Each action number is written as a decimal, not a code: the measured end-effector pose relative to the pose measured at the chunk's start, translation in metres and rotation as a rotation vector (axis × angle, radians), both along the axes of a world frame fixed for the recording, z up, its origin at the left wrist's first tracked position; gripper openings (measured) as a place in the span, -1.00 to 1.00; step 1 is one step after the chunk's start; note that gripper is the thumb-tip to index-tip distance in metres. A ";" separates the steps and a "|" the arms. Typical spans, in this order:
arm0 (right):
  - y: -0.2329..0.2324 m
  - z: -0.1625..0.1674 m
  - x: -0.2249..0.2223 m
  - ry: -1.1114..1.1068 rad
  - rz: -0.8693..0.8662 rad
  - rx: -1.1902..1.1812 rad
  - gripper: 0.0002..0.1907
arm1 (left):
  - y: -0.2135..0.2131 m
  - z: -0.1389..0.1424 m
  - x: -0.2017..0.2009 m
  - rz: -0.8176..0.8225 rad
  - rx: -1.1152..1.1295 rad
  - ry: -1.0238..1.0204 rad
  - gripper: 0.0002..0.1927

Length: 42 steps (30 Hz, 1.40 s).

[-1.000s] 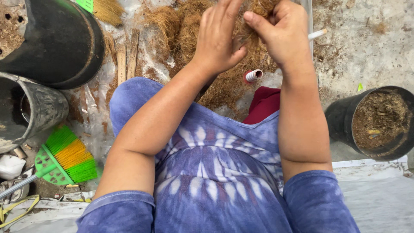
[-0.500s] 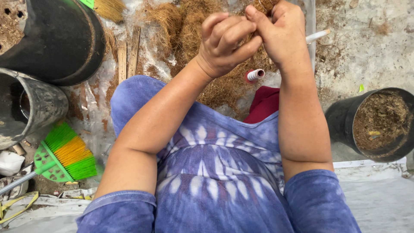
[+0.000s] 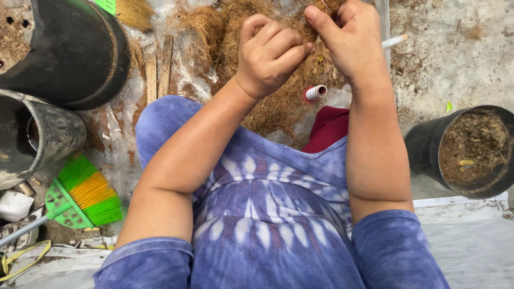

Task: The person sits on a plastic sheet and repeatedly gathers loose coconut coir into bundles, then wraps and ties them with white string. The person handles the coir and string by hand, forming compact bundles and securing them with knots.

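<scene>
A tuft of brown coconut fibre (image 3: 313, 32) is pinched between the two hands, above a loose heap of the same fibre (image 3: 278, 101) that lies on the plastic sheet (image 3: 115, 144) in front of the knees. The left hand (image 3: 270, 56) is curled into a closed fist, its thumb and fingers pressed on the strands; the right hand (image 3: 353, 40) is also closed on the tuft, with the thumb stretched toward the left one. The fibre is judged to be very light, dry, springy and rough, not fragile, but easily shed in small pieces. It is best taken in a small bunch, close to where the strands are gathered. A spool of thread (image 3: 315, 92) lies just beside the heap.
</scene>
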State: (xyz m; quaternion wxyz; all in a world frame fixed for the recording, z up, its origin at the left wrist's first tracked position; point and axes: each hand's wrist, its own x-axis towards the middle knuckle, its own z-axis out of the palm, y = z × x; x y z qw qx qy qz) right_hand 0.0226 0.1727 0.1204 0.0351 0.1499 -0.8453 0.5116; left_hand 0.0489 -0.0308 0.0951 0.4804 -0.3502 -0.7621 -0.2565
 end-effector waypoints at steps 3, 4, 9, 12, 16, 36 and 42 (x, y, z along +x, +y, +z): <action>0.002 0.000 -0.001 0.047 0.136 -0.110 -0.62 | 0.001 0.001 0.003 -0.083 0.142 -0.070 -0.86; 0.002 0.000 0.000 0.056 0.190 -0.153 -0.70 | 0.001 0.000 0.004 -0.115 0.181 -0.127 -0.85; 0.001 0.002 -0.001 0.052 0.134 -0.045 -0.58 | 0.005 -0.009 0.004 -0.243 0.460 -0.473 -0.83; 0.001 0.005 -0.001 0.066 0.214 -0.117 -0.71 | 0.008 -0.017 -0.001 -0.471 0.694 -0.734 -0.84; 0.003 0.011 0.000 0.008 0.195 -0.028 -0.66 | 0.010 -0.031 0.000 -0.716 0.952 -0.954 -0.85; 0.007 0.009 0.004 -0.043 0.427 -0.381 -0.74 | 0.000 -0.055 -0.021 -0.854 1.226 -1.553 -0.87; 0.009 0.017 0.005 -0.086 0.410 -0.448 -0.76 | 0.004 -0.060 -0.025 -0.842 1.220 -1.557 -0.88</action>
